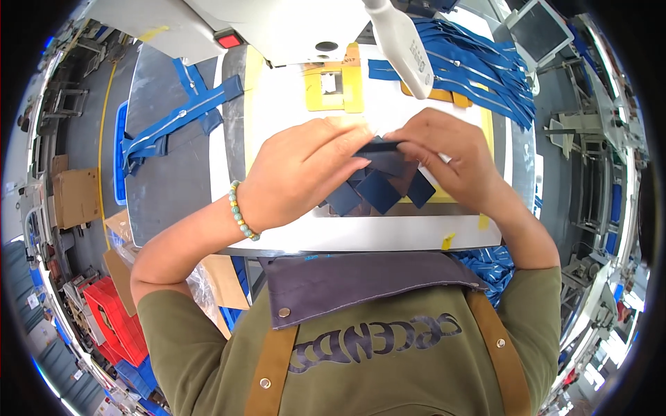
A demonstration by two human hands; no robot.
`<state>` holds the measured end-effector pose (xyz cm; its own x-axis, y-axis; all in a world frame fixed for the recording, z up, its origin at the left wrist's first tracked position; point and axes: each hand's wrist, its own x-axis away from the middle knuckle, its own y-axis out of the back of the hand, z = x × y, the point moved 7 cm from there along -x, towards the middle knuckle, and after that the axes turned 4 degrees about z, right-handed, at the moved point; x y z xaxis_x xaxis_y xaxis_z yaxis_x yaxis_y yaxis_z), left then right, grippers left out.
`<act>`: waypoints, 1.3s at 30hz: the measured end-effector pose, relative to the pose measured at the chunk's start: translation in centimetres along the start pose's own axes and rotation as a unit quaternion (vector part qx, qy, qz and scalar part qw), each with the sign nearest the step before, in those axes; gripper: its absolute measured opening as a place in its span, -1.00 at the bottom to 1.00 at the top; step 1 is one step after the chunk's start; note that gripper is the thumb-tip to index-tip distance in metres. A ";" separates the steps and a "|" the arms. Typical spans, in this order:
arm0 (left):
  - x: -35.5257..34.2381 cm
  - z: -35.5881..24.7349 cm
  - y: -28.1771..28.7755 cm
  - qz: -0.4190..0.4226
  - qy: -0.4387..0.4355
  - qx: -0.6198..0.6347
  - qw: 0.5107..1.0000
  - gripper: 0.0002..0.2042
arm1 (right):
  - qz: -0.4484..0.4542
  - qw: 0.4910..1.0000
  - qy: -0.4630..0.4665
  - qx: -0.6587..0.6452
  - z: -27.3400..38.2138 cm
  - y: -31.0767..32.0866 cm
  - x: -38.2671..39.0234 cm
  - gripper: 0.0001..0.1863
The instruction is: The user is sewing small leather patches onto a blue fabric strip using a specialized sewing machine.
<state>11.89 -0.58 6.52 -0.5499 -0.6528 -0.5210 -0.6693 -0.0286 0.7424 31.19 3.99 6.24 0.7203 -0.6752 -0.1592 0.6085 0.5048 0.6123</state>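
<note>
My left hand and my right hand meet over the white work plate of a sewing machine. Between their fingertips they pinch a small dark blue fabric piece. Under the hands lies a loose heap of several dark blue square fabric pieces. A green bead bracelet circles my left wrist. A yellow template sits on the plate just beyond the hands, below the white machine head.
A pile of blue zippered strips lies at the back right. More blue strips lie on the grey table at the left, over a blue bin. Red crates stand on the floor at lower left. A screen stands at the far right.
</note>
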 end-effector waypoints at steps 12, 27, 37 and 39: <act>1.2 3.2 4.0 -0.019 -0.117 -0.248 0.962 -0.70 | 0.019 0.927 0.150 0.343 -2.2 -2.2 -5.3 -0.85; 0.2 7.8 0.5 0.064 -0.109 -0.244 0.962 -0.69 | 0.014 0.962 0.191 0.194 -4.3 -3.6 -6.2 -0.68; -0.5 7.2 -0.4 0.063 -0.164 -0.249 0.952 -0.71 | -0.026 0.981 0.057 0.183 -5.9 -1.9 -6.1 -0.70; -0.6 7.0 -0.8 0.092 -0.163 -0.276 0.943 -0.72 | -0.016 0.981 0.049 0.188 -6.0 -1.8 -6.1 -0.70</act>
<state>9.28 5.13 3.30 -0.8162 -0.4204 -0.3962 -0.2349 -0.3851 0.8925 27.69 10.41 1.41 0.7419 -0.6239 -0.2456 0.4788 0.2365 0.8455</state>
